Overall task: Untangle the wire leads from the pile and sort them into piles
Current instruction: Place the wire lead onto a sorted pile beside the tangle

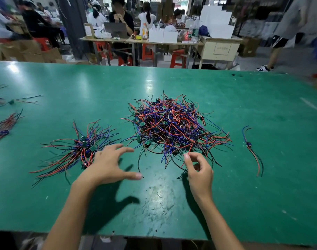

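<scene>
A big tangled pile of red, blue and black wire leads (174, 127) with small green boards lies mid-table. To its left lies a smaller sorted pile of leads (78, 150). My left hand (110, 165) hovers between the two piles with fingers spread and holds nothing. My right hand (197, 168) is at the near edge of the big pile, thumb and forefinger pinching a red wire end (189, 150) that runs into the tangle. A single lead (251, 150) lies apart on the right.
The green table (154, 204) stretches wide, its front edge close to me. More lead bundles (2, 125) lie at the far left edge. Beyond the table, people sit at benches with boxes and red stools.
</scene>
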Tool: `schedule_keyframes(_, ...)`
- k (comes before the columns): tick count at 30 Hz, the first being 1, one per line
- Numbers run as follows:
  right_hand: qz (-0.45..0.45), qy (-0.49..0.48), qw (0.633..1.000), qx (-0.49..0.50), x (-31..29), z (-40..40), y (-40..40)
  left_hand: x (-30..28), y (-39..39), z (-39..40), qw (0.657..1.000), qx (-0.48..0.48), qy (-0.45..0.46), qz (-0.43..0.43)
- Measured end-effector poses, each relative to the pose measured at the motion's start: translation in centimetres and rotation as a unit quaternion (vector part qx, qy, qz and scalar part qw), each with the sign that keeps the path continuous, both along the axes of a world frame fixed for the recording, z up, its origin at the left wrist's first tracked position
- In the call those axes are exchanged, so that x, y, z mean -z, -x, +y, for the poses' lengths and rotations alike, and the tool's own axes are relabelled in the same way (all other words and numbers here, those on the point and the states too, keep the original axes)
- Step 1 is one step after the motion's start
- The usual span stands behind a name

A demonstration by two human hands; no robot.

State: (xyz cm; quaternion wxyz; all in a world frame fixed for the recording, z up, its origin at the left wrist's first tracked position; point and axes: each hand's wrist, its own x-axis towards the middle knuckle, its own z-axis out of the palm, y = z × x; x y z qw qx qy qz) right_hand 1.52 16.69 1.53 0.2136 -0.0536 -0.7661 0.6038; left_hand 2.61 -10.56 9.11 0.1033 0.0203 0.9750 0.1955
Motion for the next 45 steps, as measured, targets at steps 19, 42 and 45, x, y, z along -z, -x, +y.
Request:
schedule_keyframes(19,0.214,-0.175,0.947,-0.165,0.0,-0.1,-2.7,2.1,2.1,12.2,0.761,-0.137,-0.618,-0.144)
schedule_keyframes(42,-0.023,0.193,0.968,-0.159,-1.1,1.0,-1.8,1.6,0.3,10.9,0.841,0.019,-0.532,-0.097)
schedule_keyframes(45,-0.019,0.204,0.967,-0.151,-0.8,1.4,-1.7,1.8,0.1,10.8,0.848,0.015,-0.521,-0.097)
